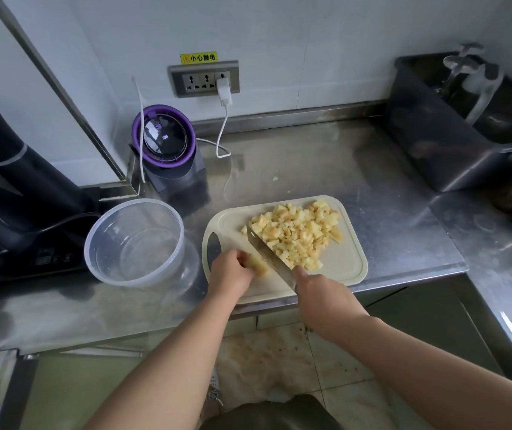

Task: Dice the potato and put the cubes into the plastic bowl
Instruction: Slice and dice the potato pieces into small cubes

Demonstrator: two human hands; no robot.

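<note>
Nearest, the right hand [319, 293] is wrapped around the handle of a knife [268, 254], whose broad blade runs away and left across the board [350, 268]. The left hand [228, 271] curls over the last uncut piece of potato [258, 264], fingertips pinning it to the board just beside the blade. Both hands are therefore closed, one on the knife and one on the potato.

Beyond the blade lies a heap of cubes [298, 232], spread over the far right half of the board. The bowl [133, 243], clear plastic and apparently empty, stands on the bench [326, 162] just left of the board, so dicing looks nearly done while the transfer is not yet begun.

The remaining piece is small, firm and probably wet with starch, so it may slip; it is best held from above with fingertips tucked back from the edge. The cubes are light and loose and would likely scatter if pinched; scooping them on the flat of the blade, or tipping the board over the rim, seems wiser. The light bowl may slide if nudged.
</note>
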